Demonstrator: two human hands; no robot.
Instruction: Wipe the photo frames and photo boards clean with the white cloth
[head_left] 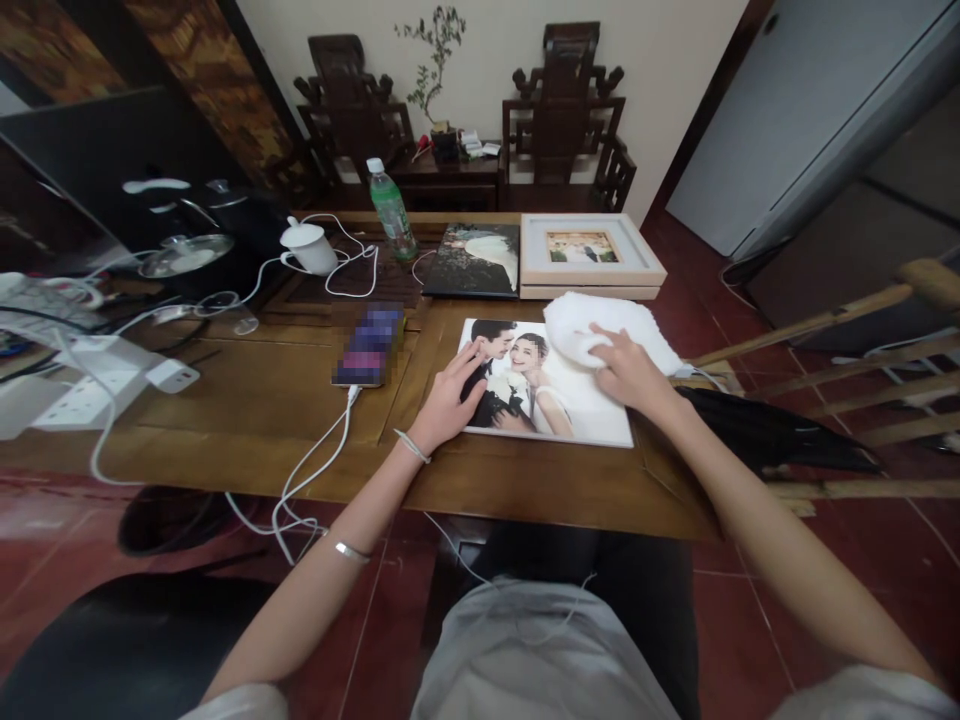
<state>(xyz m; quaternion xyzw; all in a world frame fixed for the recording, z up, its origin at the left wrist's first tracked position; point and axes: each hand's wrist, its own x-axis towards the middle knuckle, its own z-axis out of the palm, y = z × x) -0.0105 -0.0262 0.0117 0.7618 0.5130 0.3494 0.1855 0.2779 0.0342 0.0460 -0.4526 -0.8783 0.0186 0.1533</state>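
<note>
Grey cloth over the person's lap sits closest to the lens. Wooden tabletop (247, 410), brown and panelled, carries three photo pieces: one glossy unframed print (555, 395) at the near edge, one dark album (474, 260) and one pale boxed frame (589, 258) behind it. One white towel (600, 335), soft and crumpled, lies on the print's upper right corner. Right hand (628, 372) presses on the towel, grip bunching its cloth. Left hand (448, 400) lies flat on the print's left edge, fingers spread. One plastic bottle (391, 210) stands upright farther back.
</note>
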